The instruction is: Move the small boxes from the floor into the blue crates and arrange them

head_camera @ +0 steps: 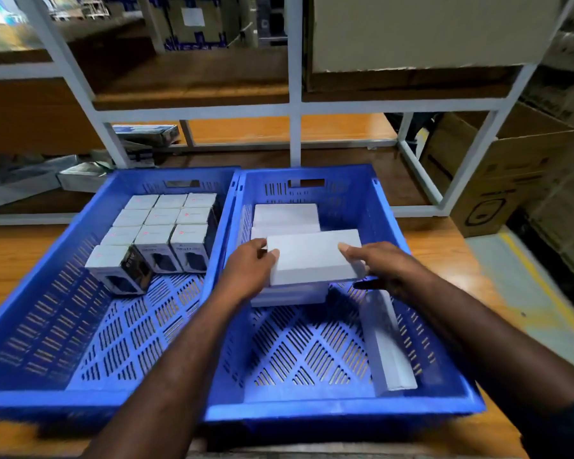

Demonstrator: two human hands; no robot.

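Wooden floor (14, 260), right crate (342, 413): white box (312, 256) (askew)

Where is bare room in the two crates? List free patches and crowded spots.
Left crate: floor bare in front of and left of the small boxes. Right crate: bare floor between the white stack, the front wall and the long box by the right wall. Crowded at its back left, where left hand and right hand hold a white box.
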